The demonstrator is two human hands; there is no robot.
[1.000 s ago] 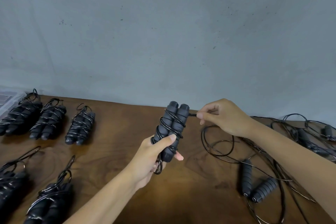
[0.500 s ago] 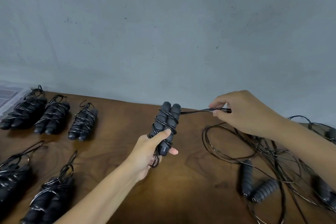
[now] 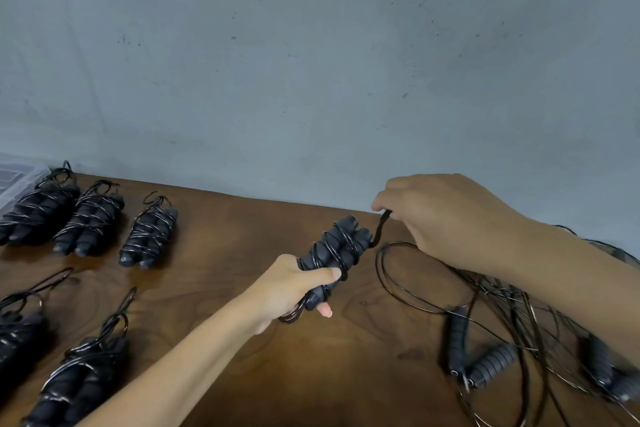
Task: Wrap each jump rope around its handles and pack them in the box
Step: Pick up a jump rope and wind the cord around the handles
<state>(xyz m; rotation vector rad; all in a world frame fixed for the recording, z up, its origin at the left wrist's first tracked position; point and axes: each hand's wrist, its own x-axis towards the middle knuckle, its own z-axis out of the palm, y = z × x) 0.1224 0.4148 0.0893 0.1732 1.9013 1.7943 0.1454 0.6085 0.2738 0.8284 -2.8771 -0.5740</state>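
My left hand point(image 3: 289, 288) grips a pair of dark grey jump rope handles point(image 3: 337, 248) held side by side above the wooden table point(image 3: 242, 253), with black rope coiled round them. My right hand point(image 3: 440, 215) pinches the rope's loose end point(image 3: 379, 230) just right of the handles' top. Several wrapped bundles point(image 3: 93, 222) lie at the left. A corner of a clear plastic box point(image 3: 15, 180) shows at the far left edge.
A tangle of unwrapped black ropes point(image 3: 502, 295) with loose grey handles point(image 3: 485, 366) covers the table's right side under my right forearm. A grey wall rises right behind the table's far edge.
My right hand has drawn back in toward the handles, and the rope end now bends down short beside their top. The left hand has kept its grip.
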